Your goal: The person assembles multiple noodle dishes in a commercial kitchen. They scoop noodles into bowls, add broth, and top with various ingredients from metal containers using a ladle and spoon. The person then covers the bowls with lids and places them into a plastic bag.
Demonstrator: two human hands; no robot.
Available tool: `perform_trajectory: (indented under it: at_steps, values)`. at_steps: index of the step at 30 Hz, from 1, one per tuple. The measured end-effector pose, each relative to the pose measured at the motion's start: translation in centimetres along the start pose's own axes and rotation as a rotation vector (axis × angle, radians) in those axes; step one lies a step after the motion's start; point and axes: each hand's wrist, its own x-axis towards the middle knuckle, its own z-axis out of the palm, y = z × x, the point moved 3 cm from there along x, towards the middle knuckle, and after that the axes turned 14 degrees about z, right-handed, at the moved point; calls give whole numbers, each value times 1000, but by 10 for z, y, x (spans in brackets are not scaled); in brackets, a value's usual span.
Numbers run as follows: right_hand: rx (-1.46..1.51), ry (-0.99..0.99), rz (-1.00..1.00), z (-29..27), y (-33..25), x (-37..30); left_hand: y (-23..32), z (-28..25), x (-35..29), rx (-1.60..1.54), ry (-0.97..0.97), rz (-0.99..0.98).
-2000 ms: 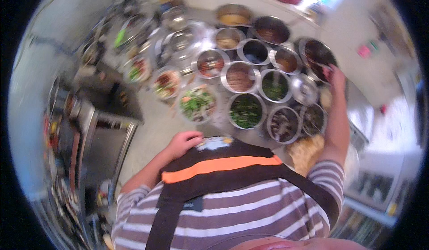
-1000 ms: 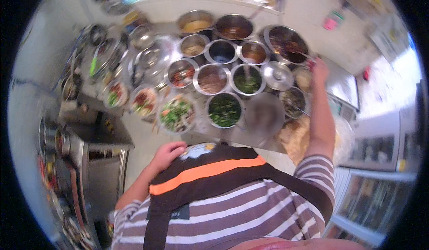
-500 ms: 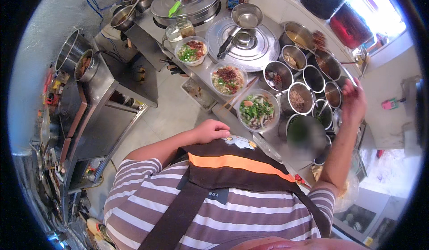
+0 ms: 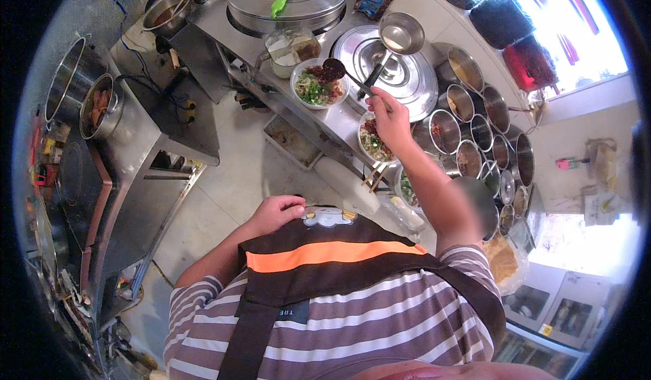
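My right hand [image 4: 391, 117] grips the handle of a ladle [image 4: 355, 81]. Dark red chopped topping fills the ladle's bowl, tilted over the rim of the far plastic bowl [image 4: 308, 100] of food with green onion and red topping. Beneath my right forearm sits a second plastic bowl [image 4: 373, 148] with similar food, partly covered by the hand. A third bowl [image 4: 405, 188] of greens is mostly hidden by my arm. Low in front of my apron, my left hand [image 4: 277, 214] is loosely closed with no object showing in it.
Steel containers of ingredients [image 4: 469, 157] crowd the counter's right side. Behind the bowls lies a large round lid [image 4: 413, 85] with a long-handled steel dipper [image 4: 401, 34]. A glass jug [image 4: 288, 53] stands by the far bowl. Chopsticks [image 4: 374, 176] jut over the counter edge.
My right hand has swung from beyond the containers at the right to the far bowl, now with the ladle of red topping. My left hand has shifted slightly left.
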Motion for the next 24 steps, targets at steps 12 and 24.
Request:
perform_trajectory:
  at_steps: [12,24]
  values:
    - [149,52,112,6,1,-4,0,-22,-6,-51,-24,-27]
    - [181,60,120,8,0,-2,1,-18,-10,-35,-16,6]
